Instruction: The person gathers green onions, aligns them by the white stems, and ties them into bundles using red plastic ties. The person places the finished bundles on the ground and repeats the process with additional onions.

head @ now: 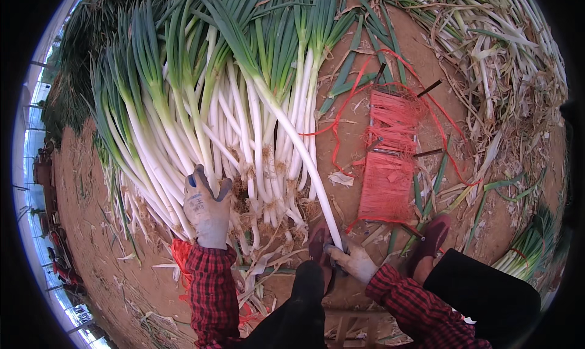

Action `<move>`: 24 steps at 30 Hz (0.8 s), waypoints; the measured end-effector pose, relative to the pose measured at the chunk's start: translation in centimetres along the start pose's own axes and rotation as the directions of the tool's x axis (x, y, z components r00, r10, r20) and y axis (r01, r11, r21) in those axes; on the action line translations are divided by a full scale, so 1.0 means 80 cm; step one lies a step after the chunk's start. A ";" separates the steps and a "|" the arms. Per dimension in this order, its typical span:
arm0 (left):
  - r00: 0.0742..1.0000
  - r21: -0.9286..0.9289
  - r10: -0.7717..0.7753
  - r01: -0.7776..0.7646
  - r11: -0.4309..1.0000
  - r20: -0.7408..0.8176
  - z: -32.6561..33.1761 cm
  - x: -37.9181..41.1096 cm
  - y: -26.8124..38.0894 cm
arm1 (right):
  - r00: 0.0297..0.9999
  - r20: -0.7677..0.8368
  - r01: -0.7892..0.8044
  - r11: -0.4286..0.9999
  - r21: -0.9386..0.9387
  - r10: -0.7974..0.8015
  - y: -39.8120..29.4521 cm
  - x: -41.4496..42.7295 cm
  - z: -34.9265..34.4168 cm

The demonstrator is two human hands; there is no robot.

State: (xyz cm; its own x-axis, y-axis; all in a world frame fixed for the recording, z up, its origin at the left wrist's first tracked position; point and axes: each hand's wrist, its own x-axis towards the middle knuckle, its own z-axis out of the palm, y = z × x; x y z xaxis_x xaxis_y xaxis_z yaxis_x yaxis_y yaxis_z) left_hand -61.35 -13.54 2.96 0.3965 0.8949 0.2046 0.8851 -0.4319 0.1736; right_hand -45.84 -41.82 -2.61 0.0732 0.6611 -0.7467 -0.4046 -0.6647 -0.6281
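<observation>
A wide pile of long green onions (155,116) lies before me, green leaves pointing away and white stalks with roots toward me. My left hand (208,207), in a coated work glove, rests at the lower white stalks of the pile, thumb and fingers around or against one stalk; its exact grip is partly hidden. In my right hand (354,257), also gloved, is the root end of a single green onion (304,157). That onion slants up and left across the pile, its leaves lying over the others.
Red plastic twine (388,184) is wound on a metal frame with protruding rods, right of the pile. Loose leaves and withered onions (489,75) lie at the upper right. A tied onion bundle (525,248) is at the lower right. A wooden stool (349,326) is beneath me.
</observation>
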 end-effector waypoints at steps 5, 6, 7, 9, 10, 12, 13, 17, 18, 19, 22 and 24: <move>0.953 -0.031 -0.123 0.137 0.990 0.275 0.031 0.013 -0.070 | 0.998 0.034 0.047 0.999 0.008 -0.047 -0.023 0.017 0.009; 0.874 -0.294 -0.221 0.369 0.882 0.433 0.023 0.026 -0.058 | 0.997 0.073 -0.028 0.994 0.110 0.020 -0.046 0.016 0.008; 0.762 -0.481 -0.247 0.589 0.650 0.598 0.014 0.036 -0.043 | 0.996 0.089 0.016 0.988 0.154 -0.030 -0.056 0.024 0.008; 0.705 -0.592 -0.164 0.681 0.432 0.690 0.005 0.040 0.009 | 0.986 0.107 0.103 0.965 0.240 -0.132 -0.070 0.036 0.016; 0.694 -0.617 -0.152 0.702 0.355 0.703 0.019 0.036 0.022 | 0.976 0.107 0.159 0.957 0.242 -0.190 -0.072 0.043 0.023; 0.676 -0.642 -0.096 0.729 0.240 0.731 0.041 0.028 0.025 | 0.941 0.175 0.225 0.919 0.322 -0.292 -0.079 0.057 0.044; 0.721 -0.698 -0.106 0.690 0.189 0.685 0.048 0.019 0.041 | 0.944 0.205 0.206 0.947 0.246 -0.259 -0.090 0.055 0.047; 0.736 -0.716 -0.105 0.676 0.177 0.669 0.065 -0.003 0.063 | 0.942 0.244 0.154 0.943 0.296 -0.230 -0.083 0.060 0.051; 0.738 -0.728 -0.095 0.675 0.123 0.668 0.080 -0.007 0.066 | 0.941 0.287 0.076 0.937 0.340 -0.180 -0.082 0.060 0.040; 0.736 -0.732 -0.097 0.676 0.079 0.670 0.088 -0.012 0.068 | 0.932 0.338 -0.011 0.920 0.391 -0.132 -0.077 0.060 0.031; 0.765 -0.732 -0.111 0.641 0.231 0.635 0.091 -0.012 0.065 | 0.919 0.389 -0.146 0.861 0.488 -0.064 -0.077 0.066 0.011; 0.771 -0.726 -0.187 0.636 0.260 0.609 0.083 -0.009 0.069 | 0.924 0.374 -0.126 0.865 0.486 -0.076 -0.073 0.069 0.005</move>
State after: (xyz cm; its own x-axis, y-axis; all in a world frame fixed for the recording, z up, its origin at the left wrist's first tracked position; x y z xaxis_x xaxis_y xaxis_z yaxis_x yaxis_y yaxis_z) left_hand -55.10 -15.79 -2.61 0.2891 0.8389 -0.4612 0.3054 0.3758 0.8749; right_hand -43.43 -34.19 -2.98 -0.2429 0.7917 -0.5605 -0.8019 -0.4890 -0.3433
